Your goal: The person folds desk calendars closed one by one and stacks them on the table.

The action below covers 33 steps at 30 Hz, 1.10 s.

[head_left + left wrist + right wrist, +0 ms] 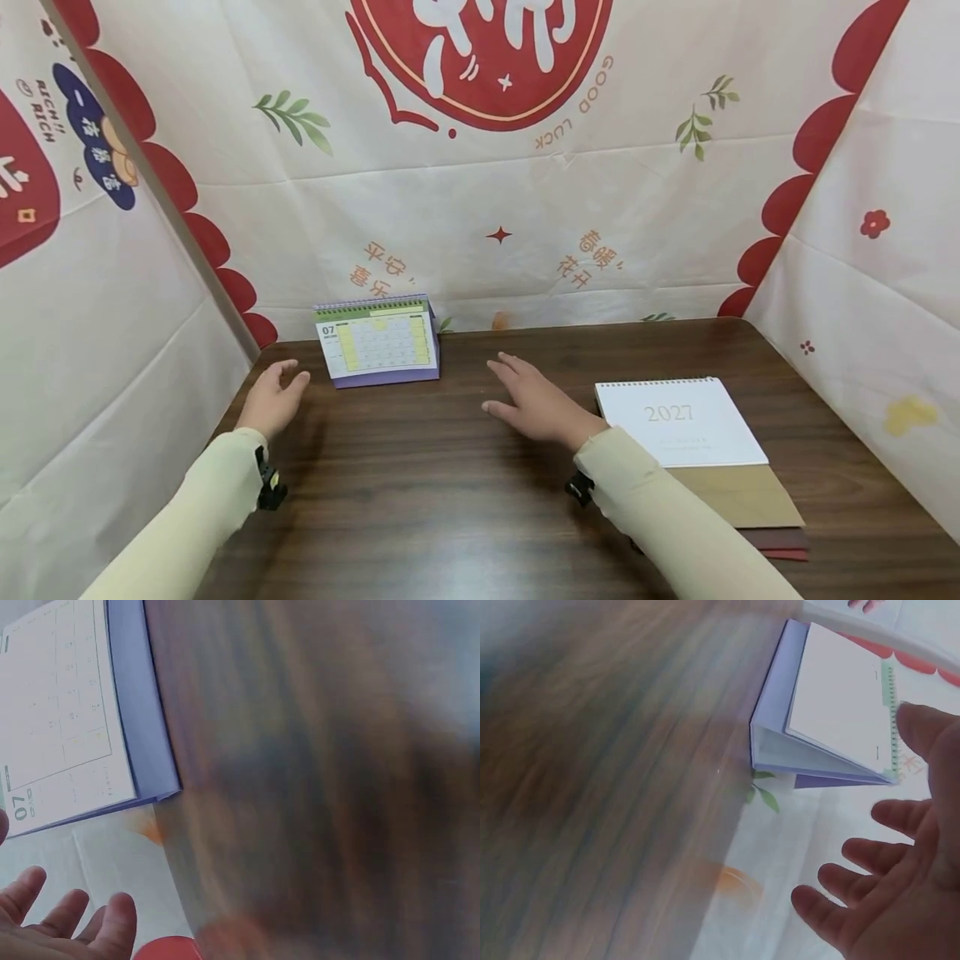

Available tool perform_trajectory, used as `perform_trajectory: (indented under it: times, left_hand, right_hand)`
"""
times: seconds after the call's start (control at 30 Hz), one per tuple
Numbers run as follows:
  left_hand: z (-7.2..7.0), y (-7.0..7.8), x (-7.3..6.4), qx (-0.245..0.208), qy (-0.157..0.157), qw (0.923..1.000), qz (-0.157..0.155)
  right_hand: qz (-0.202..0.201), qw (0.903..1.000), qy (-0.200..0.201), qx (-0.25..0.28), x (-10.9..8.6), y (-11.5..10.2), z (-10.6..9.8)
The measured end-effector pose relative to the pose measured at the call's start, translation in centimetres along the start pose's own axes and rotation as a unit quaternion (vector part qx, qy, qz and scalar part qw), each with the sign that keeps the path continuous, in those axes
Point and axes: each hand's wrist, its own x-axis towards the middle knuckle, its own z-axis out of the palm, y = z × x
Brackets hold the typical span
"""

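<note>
A purple desk calendar with a green spiral-bound top stands like a tent at the table's back left, its 07 page facing me. Just left of it, my left hand hovers with fingers loosely bent and nothing in them. My right hand is held out to the calendar's right, fingers spread, also holding nothing. Both wrist views show a gap between the fingers and the calendar. Under my right forearm lies a white 2027 calendar with a tan base, partly covered by the sleeve.
The dark wooden table backs onto a white printed cloth with red scallops. More cloth walls rise at the left and right. A dark red edge shows below the tan base.
</note>
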Motion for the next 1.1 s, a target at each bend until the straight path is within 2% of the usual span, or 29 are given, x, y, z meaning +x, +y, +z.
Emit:
perform_trajectory:
  times: [0.17, 0.33, 0.53, 0.73, 0.83, 0.93, 1.03, 1.1]
  left_hand:
    - [0.8, 1.3, 2.4, -0.031, 0.017, 0.9994, -0.005]
    - [1.7, 2.5, 4.3, -0.087, 0.024, 0.995, -0.043]
    - [2.1, 2.8, 5.4, -0.129, 0.054, 0.9868, -0.082]
    - [2.3, 2.8, 6.2, -0.154, 0.049, 0.9836, -0.08]
    - [2.3, 3.1, 6.5, -0.173, 0.041, 0.9812, -0.076]
    - [2.4, 3.4, 6.4, -0.183, 0.038, 0.9799, -0.07]
    - [2.7, 3.6, 6.1, -0.159, 0.041, 0.9845, -0.063]
    - [2.8, 3.5, 6.1, -0.131, 0.038, 0.9889, -0.058]
  right_hand:
    - [0.029, 0.9989, 0.013, 0.035, 2.6, 0.2, 0.3]
    - [0.051, 0.9974, 0.007, 0.05, 5.4, 0.5, 0.8]
    - [0.063, 0.9968, -0.01, 0.048, 9.2, 0.1, 1.5]
    - [0.104, 0.9914, -0.011, 0.079, 11.5, -0.9, 2.2]
    - [0.128, 0.9815, 0.008, 0.143, 12.2, -1.7, 2.6]
    - [0.14, 0.9619, 0.025, 0.234, 12.9, -2.4, 3.2]
    - [0.137, 0.9441, 0.035, 0.298, 13.4, -3.1, 4.0]
    - [0.134, 0.9451, 0.046, 0.294, 13.8, -3.3, 4.5]
